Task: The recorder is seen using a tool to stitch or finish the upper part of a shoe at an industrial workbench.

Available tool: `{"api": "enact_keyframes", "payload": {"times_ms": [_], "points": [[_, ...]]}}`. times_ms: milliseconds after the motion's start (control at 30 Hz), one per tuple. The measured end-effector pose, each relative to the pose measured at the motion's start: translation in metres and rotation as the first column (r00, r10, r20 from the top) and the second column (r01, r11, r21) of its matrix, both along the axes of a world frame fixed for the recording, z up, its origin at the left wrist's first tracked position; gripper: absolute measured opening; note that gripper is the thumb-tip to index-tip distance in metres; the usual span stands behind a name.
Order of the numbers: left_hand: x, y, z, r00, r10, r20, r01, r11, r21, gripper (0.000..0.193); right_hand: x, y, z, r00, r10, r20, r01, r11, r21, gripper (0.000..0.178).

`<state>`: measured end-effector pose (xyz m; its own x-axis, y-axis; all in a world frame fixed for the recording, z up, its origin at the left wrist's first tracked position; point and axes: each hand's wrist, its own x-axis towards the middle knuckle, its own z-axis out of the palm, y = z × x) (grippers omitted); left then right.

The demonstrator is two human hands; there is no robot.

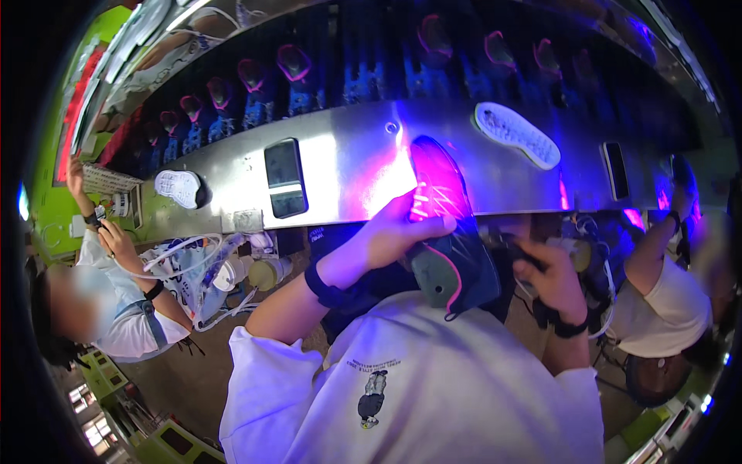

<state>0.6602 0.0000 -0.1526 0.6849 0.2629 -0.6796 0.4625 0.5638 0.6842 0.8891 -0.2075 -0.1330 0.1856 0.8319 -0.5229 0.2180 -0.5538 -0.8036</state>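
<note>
My left hand (398, 232) is closed on a dark shoe upper (456, 251) with pink edging and light laces, its thumb lying across the upper. The toe points away over the steel bench, while the heel end hangs over the near edge, close to my chest. Pink and violet light falls on the laced part. To the right of the shoe, my right hand (553, 278) is closed with curled fingers around a dark thing, too dim to make out. A white shoe sole (518, 135) lies on the bench beyond the shoe, to its right.
On the steel bench (340, 166) lie a phone (286, 178), another white sole (178, 188) and a second phone (615, 171). Dark shoe uppers with pink edging stand in a row behind. One co-worker (131, 271) is at my left, another (665, 278) at my right.
</note>
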Motion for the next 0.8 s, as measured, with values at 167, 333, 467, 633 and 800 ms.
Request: {"api": "enact_keyframes", "payload": {"times_ms": [167, 333, 467, 633, 800], "points": [[-0.009, -0.005, -0.011, 0.958, 0.175, 0.226, -0.176, 0.984, -0.017, 0.05, -0.006, 0.025, -0.013, 0.975, -0.107, -0.197, 0.121, 0.991, 0.061, 0.038], [-0.014, -0.007, -0.016, 0.911, 0.308, 0.273, -0.284, 0.951, -0.124, 0.056, 0.019, 0.005, 0.006, 0.968, 0.067, -0.243, -0.072, 0.997, -0.013, 0.037], [-0.005, -0.008, -0.006, 0.923, 0.263, 0.281, -0.261, 0.964, -0.045, 0.054, 0.022, -0.017, 0.016, 0.987, 0.108, -0.116, -0.105, 0.994, 0.037, 0.038], [0.001, -0.015, -0.007, 0.92, 0.299, 0.252, -0.291, 0.954, -0.072, 0.062, 0.015, -0.037, 0.022, 0.99, 0.091, 0.103, -0.099, 0.992, 0.072, 0.041], [-0.004, -0.022, -0.014, 0.912, 0.359, 0.198, -0.321, 0.926, -0.199, 0.051, 0.009, -0.029, 0.027, 0.942, 0.048, 0.334, -0.123, 0.97, 0.208, 0.038]]}}
